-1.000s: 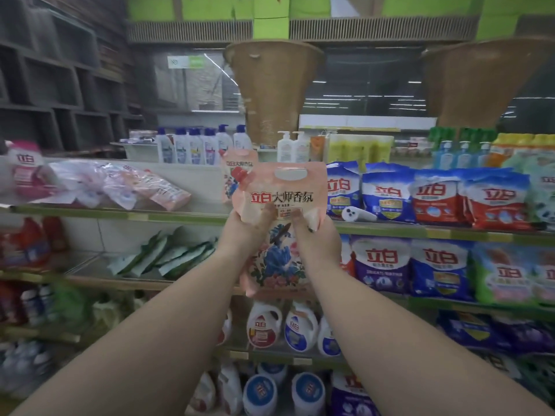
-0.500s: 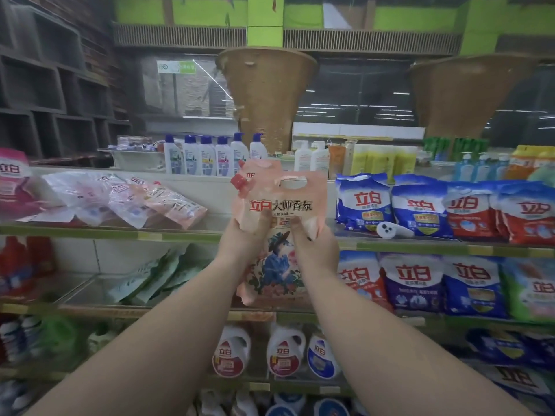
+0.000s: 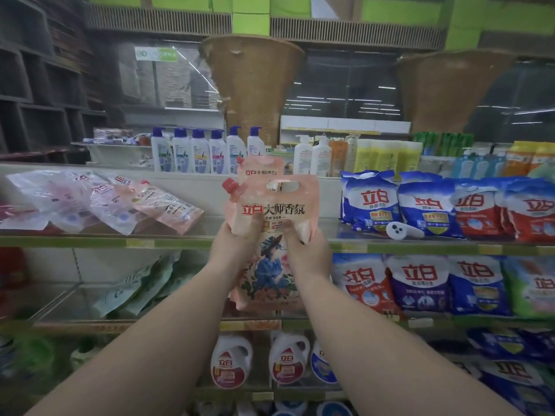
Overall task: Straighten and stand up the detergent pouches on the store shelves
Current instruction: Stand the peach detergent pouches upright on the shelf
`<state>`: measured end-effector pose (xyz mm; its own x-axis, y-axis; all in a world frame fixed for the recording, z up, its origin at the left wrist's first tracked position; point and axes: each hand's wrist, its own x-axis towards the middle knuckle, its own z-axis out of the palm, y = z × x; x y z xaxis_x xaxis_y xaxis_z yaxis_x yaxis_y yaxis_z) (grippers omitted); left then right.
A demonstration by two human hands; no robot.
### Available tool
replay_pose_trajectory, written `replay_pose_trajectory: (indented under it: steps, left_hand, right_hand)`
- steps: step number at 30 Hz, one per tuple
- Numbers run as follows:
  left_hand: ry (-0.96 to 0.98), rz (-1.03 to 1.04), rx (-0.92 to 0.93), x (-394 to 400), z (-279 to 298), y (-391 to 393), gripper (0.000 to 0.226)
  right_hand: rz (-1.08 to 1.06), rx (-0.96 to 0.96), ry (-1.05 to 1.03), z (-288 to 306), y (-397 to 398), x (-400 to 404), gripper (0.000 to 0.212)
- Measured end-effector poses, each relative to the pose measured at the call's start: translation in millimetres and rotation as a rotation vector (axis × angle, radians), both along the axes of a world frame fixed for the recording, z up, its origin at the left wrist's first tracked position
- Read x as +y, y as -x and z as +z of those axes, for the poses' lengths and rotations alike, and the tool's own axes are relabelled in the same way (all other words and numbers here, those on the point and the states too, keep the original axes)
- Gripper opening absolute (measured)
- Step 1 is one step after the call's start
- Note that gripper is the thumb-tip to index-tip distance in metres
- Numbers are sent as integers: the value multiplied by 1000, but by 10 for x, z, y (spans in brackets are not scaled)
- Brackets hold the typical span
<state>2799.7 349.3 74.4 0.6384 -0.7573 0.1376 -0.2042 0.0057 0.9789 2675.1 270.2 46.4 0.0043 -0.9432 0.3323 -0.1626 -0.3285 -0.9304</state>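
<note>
I hold a pink detergent pouch (image 3: 271, 205) with a red cap and a carry handle upright in front of the top shelf (image 3: 105, 242). My left hand (image 3: 237, 244) grips its left side with the thumb on the front. My right hand (image 3: 306, 247) grips its right side the same way. Right behind it a second pink pouch (image 3: 259, 168) stands on the shelf. To the left, several pink pouches (image 3: 114, 202) lie flat and slanted in a heap on the same shelf.
Blue and red detergent bags (image 3: 426, 205) stand on the top shelf's right, with a small white device (image 3: 404, 231) lying before them. More bags (image 3: 420, 283) fill the shelf below. Green pouches (image 3: 141, 286) lie slumped lower left. Jugs (image 3: 231, 361) stand below.
The pouch in my hands has kept its upright pose and stays held in both hands; the view has shifted slightly, so the shelves sit lower and more to the right.
</note>
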Motion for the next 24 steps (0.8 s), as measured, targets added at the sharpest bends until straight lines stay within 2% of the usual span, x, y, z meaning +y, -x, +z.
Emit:
replay_pose_trajectory:
  steps: [2, 7, 11, 16, 22, 24]
  left_hand:
    - [0, 3, 4, -100, 3, -44, 95]
    - [9, 15, -18, -400, 59, -158, 93]
    - [-12, 71, -96, -747, 192, -311, 122]
    - [-41, 109, -136, -1178, 382, -429, 107]
    - [16, 117, -66, -1569, 436, -585, 120]
    - [15, 114, -40, -1687, 437, -626, 126]
  right_hand:
    - [-3, 9, -9, 12, -62, -108, 78]
    - [26, -3, 15, 82, -201, -449, 67]
    - [65, -31, 29, 147, -380, -796, 65]
    - [90, -64, 34, 304, -554, -1296, 65]
    - [101, -53, 37, 392, -746, -1719, 64]
    - [96, -69, 44, 379, -796, -1838, 71]
